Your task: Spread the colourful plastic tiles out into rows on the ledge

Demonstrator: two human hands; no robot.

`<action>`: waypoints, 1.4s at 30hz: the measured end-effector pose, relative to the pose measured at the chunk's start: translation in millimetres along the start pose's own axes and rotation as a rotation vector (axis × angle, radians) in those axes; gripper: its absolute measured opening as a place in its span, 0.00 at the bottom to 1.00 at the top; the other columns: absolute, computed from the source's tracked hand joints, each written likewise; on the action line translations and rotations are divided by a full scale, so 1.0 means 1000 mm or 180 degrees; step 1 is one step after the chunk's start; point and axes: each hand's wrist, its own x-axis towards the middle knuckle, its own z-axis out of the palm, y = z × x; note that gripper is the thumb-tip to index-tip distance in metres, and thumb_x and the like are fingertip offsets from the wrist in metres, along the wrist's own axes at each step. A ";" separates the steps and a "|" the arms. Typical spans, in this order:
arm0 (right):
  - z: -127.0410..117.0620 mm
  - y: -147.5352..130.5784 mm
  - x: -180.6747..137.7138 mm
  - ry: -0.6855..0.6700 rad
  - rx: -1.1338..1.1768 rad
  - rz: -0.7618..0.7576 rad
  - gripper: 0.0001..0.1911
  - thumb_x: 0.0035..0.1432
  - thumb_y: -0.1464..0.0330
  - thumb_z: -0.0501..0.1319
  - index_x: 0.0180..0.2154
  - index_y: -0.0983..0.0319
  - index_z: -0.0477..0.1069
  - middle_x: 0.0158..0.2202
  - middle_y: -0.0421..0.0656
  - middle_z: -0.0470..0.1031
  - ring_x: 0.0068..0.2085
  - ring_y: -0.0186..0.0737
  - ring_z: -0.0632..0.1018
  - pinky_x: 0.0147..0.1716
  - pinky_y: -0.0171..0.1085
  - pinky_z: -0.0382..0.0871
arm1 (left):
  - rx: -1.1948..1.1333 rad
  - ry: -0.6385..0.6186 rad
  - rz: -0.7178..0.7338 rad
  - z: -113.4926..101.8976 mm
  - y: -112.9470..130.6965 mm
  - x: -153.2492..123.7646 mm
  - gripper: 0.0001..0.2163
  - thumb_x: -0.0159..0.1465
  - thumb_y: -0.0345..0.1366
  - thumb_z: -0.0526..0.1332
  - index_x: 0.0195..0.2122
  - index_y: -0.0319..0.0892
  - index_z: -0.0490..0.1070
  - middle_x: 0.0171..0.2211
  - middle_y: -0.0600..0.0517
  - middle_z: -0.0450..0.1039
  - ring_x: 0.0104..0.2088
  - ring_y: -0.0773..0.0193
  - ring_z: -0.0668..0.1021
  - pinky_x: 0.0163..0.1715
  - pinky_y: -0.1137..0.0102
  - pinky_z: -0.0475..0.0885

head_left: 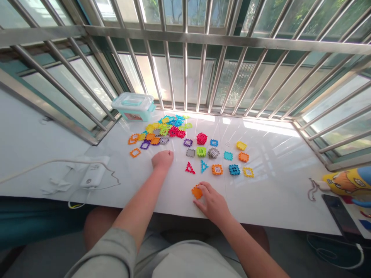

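Note:
My left hand (162, 159) rests on the white tabletop (278, 181) as a closed fist; whether anything is in it is hidden. My right hand (212, 201) lies near the front edge, its fingers curled on an orange square tile (196, 191). Just beyond the hands lie a red triangle (189, 168) and a blue triangle (204, 166). Several colourful square tiles are spread out in rows behind them, among them an orange one (216, 169) and a blue one (234, 169). A heap of mixed tiles (162, 132) sits farther back on the left.
A pale teal lidded plastic box (133, 106) stands at the back left against the metal window bars (185, 58). A white charger with cables (92, 175) lies to the left. A dark phone (342, 218) and a colourful printed item (346, 181) sit at the right edge.

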 end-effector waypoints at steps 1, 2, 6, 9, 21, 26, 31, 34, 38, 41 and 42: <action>0.001 -0.001 0.002 -0.0013 -0.0003 0.0002 0.19 0.65 0.60 0.64 0.56 0.54 0.68 0.63 0.47 0.69 0.55 0.46 0.78 0.50 0.41 0.75 | 0.0005 0.0013 0.0003 0.000 0.000 0.000 0.26 0.72 0.44 0.45 0.43 0.42 0.84 0.39 0.39 0.82 0.41 0.49 0.82 0.39 0.63 0.73; 0.001 -0.001 0.002 -0.0014 0.0000 0.0019 0.16 0.66 0.61 0.64 0.53 0.54 0.69 0.62 0.47 0.70 0.54 0.45 0.79 0.49 0.40 0.75 | 0.0011 0.0024 0.0007 0.000 0.000 0.000 0.26 0.72 0.44 0.45 0.43 0.42 0.84 0.40 0.39 0.82 0.41 0.49 0.82 0.39 0.63 0.72; 0.001 0.000 0.002 0.0012 0.0044 0.0105 0.08 0.66 0.62 0.62 0.47 0.55 0.72 0.60 0.46 0.72 0.48 0.42 0.81 0.46 0.39 0.75 | 0.0010 0.0024 0.0005 0.000 0.000 -0.001 0.26 0.72 0.43 0.45 0.44 0.42 0.84 0.40 0.38 0.82 0.42 0.49 0.82 0.39 0.63 0.72; 0.000 0.002 -0.003 0.0039 0.0012 0.0110 0.08 0.65 0.62 0.63 0.46 0.55 0.73 0.59 0.45 0.73 0.44 0.41 0.81 0.43 0.37 0.74 | -0.0004 -0.0001 -0.0024 -0.001 0.001 -0.001 0.26 0.72 0.44 0.45 0.44 0.42 0.84 0.40 0.38 0.82 0.42 0.49 0.82 0.40 0.63 0.72; -0.089 0.066 0.021 0.1473 -0.0485 0.0950 0.17 0.66 0.54 0.61 0.49 0.57 0.71 0.55 0.48 0.75 0.31 0.36 0.74 0.37 0.37 0.69 | -0.0042 -0.0001 -0.0021 -0.002 0.001 -0.001 0.26 0.71 0.44 0.45 0.44 0.42 0.84 0.40 0.38 0.82 0.42 0.49 0.82 0.39 0.63 0.72; -0.118 0.136 0.046 0.1504 -0.0925 0.1453 0.21 0.61 0.53 0.62 0.51 0.57 0.70 0.50 0.47 0.77 0.45 0.48 0.78 0.38 0.40 0.67 | -0.0087 -0.0018 -0.0003 -0.002 0.000 -0.001 0.26 0.72 0.44 0.45 0.44 0.41 0.84 0.39 0.37 0.82 0.42 0.48 0.82 0.40 0.63 0.72; -0.126 0.174 0.064 0.1302 -0.0986 0.1595 0.23 0.60 0.52 0.62 0.52 0.56 0.68 0.50 0.46 0.77 0.46 0.49 0.78 0.36 0.40 0.65 | -0.0079 -0.0003 0.0020 0.000 -0.001 0.000 0.26 0.72 0.44 0.45 0.44 0.42 0.84 0.39 0.38 0.82 0.41 0.48 0.82 0.39 0.62 0.72; -0.126 0.183 0.071 0.1214 -0.1019 0.1693 0.24 0.59 0.51 0.62 0.52 0.56 0.68 0.50 0.46 0.78 0.44 0.49 0.78 0.35 0.40 0.63 | -0.0070 0.0000 0.0012 0.001 -0.001 0.001 0.27 0.72 0.44 0.44 0.44 0.43 0.84 0.39 0.38 0.82 0.41 0.48 0.82 0.39 0.61 0.72; -0.124 0.190 0.077 0.1065 -0.1048 0.1778 0.25 0.60 0.51 0.62 0.53 0.56 0.67 0.49 0.46 0.78 0.42 0.48 0.78 0.34 0.40 0.63 | -0.0052 -0.0022 0.0021 0.001 -0.002 0.002 0.26 0.72 0.44 0.44 0.44 0.42 0.84 0.39 0.38 0.82 0.40 0.48 0.82 0.38 0.62 0.72; -0.121 0.195 0.080 0.0996 -0.1056 0.1753 0.26 0.60 0.52 0.61 0.55 0.57 0.67 0.50 0.48 0.78 0.42 0.48 0.78 0.35 0.40 0.65 | -0.0051 -0.0029 -0.0003 0.001 -0.001 0.002 0.26 0.71 0.44 0.44 0.43 0.43 0.84 0.39 0.38 0.82 0.40 0.48 0.82 0.37 0.62 0.72; -0.120 0.196 0.080 0.0973 -0.1053 0.1743 0.26 0.60 0.52 0.61 0.56 0.57 0.66 0.50 0.48 0.77 0.42 0.48 0.78 0.36 0.40 0.65 | -0.0055 -0.0032 -0.0008 0.001 -0.001 0.002 0.26 0.71 0.44 0.44 0.43 0.43 0.84 0.39 0.38 0.82 0.40 0.49 0.82 0.37 0.63 0.72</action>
